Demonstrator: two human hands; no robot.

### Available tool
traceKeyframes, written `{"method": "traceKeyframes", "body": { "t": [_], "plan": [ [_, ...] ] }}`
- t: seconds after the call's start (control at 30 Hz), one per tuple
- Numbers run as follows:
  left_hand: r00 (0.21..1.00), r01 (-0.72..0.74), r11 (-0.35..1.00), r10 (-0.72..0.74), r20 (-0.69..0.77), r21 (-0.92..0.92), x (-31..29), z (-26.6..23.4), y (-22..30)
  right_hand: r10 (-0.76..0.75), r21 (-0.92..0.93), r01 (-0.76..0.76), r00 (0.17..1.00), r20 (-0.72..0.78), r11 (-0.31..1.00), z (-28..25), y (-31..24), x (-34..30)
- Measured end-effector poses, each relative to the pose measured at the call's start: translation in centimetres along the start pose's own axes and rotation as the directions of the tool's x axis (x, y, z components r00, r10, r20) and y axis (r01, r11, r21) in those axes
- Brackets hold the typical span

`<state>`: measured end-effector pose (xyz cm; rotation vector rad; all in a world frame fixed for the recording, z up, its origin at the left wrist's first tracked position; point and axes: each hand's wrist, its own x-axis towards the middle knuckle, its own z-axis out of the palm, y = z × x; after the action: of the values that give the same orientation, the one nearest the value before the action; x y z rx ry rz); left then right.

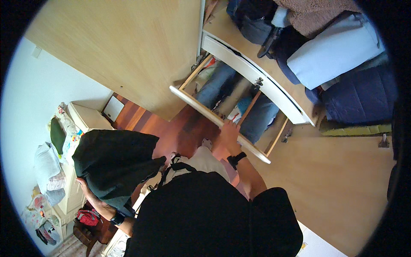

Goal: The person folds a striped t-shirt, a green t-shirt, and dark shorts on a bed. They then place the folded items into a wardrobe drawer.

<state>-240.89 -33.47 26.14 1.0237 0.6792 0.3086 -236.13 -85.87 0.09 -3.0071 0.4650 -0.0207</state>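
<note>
A dark green-black garment point(115, 158) hangs at the left over my left forearm. My left hand point(87, 190) holds it from beneath, and the cloth covers part of the fingers. In front of me a wooden drawer with a white front point(201, 109) is pulled out of the wardrobe. My right hand point(230, 135) grips the top edge of that front near its middle. Folded jeans point(214, 88) lie in the drawer's left part. More blue denim point(260, 118) fills the right part, across a wooden divider point(250, 107).
Wardrobe doors stand open, one at the left point(128, 51) and one at the right point(334, 180). Above the drawer, a shelf holds a light blue folded cloth point(336, 51), a navy padded item point(359, 96) and a brown fleece point(317, 17). Cream dressers point(87, 115) with piled clothes stand far left.
</note>
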Motion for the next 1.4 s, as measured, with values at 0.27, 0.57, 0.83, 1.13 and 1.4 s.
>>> {"method": "traceKeyframes", "body": {
  "t": [0.27, 0.57, 0.83, 1.13, 1.4],
  "plan": [
    [0.997, -0.01, 0.921, -0.02, 0.074, 0.389, 2.2, 1.2, 2.1, -0.108, 0.032, 0.107, 0.993, 0.046, 0.994, 0.1, -3.3, -5.7],
    [0.906, 0.057, 0.959, -0.166, 0.389, 0.276, 0.8, 6.7, 7.7, -0.022, 0.218, -0.028, 0.974, 0.224, 0.976, -3.9, -4.3, -6.1],
    [0.743, -0.544, 0.81, 0.341, 0.576, 0.221, -5.4, 13.6, 9.9, -0.33, 0.95, -0.092, 0.924, 0.193, 0.298, -5.6, -10.7, -6.4],
    [0.168, -0.834, 0.507, 0.613, 0.772, -0.22, -10.5, 22.1, 11.3, -0.252, 0.991, 0.048, 0.964, -0.078, -0.124, -14.9, -12.2, -1.9],
    [-0.08, -0.771, 0.601, 0.233, 0.969, -0.208, -7.0, 29.1, 10.8, -0.618, 0.94, 0.268, 0.708, -0.341, -0.211, -35.8, -6.9, 2.6]
  ]
}}
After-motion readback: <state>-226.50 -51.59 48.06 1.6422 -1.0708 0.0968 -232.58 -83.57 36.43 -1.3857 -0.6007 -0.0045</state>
